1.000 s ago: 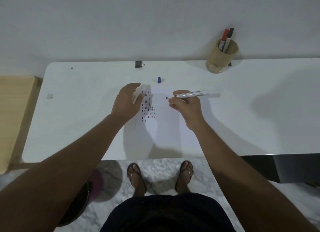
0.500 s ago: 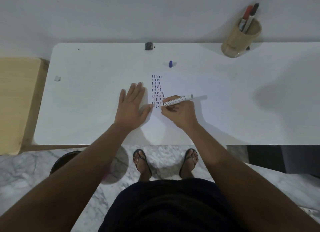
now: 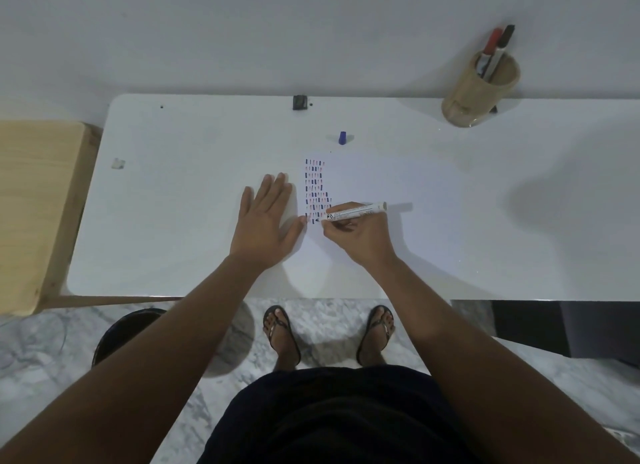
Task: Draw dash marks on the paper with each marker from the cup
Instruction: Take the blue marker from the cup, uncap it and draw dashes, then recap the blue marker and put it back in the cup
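A white sheet of paper (image 3: 363, 179) lies on the white table (image 3: 173, 193), carrying several rows of blue and red dash marks (image 3: 316, 186). My right hand (image 3: 356, 236) grips a white uncapped marker (image 3: 360, 211), its tip touching the paper at the bottom row of dashes. My left hand (image 3: 265, 221) lies flat, fingers spread, on the paper's left edge. A blue marker cap (image 3: 343, 138) stands beyond the paper. At the back right a tan cup (image 3: 479, 93) holds a red-capped marker (image 3: 491, 42) and a black-capped marker (image 3: 505, 39).
A small black object (image 3: 298, 102) sits at the table's back edge by the wall. A scrap of tape (image 3: 118, 163) lies at the left. A wooden surface (image 3: 34, 214) adjoins the table's left end. A dark bin (image 3: 121, 332) stands on the marble floor near my sandalled feet.
My right hand came down from above the paper and set the marker tip at the lowest row of dashes. My left hand flattened onto the paper. The camera view shifted.
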